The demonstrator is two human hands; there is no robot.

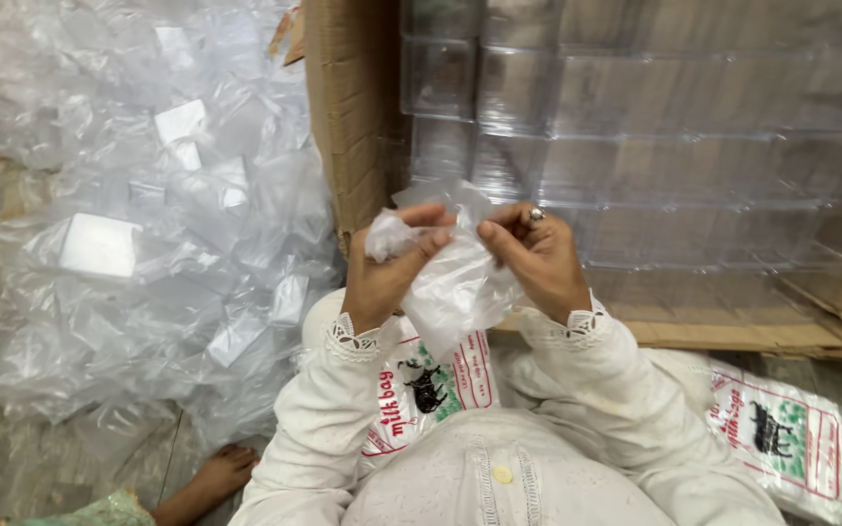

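Both hands hold one crumpled clear plastic bag [455,287] just above my lap. My left hand [387,268] pinches a bunched corner of it between thumb and fingers. My right hand [535,255], with a ring on one finger, grips the bag's top edge beside the left. The bag hangs down between my wrists. Right behind my hands, clear plastic boxes [635,136] are stacked in rows inside an open cardboard carton [348,117].
A big heap of clear bags holding small white boxes [148,234] covers the floor at left. Printed plastic bag packs lie on my lap [426,385] and at right [782,438]. Another person's bare foot [211,477] rests at bottom left.
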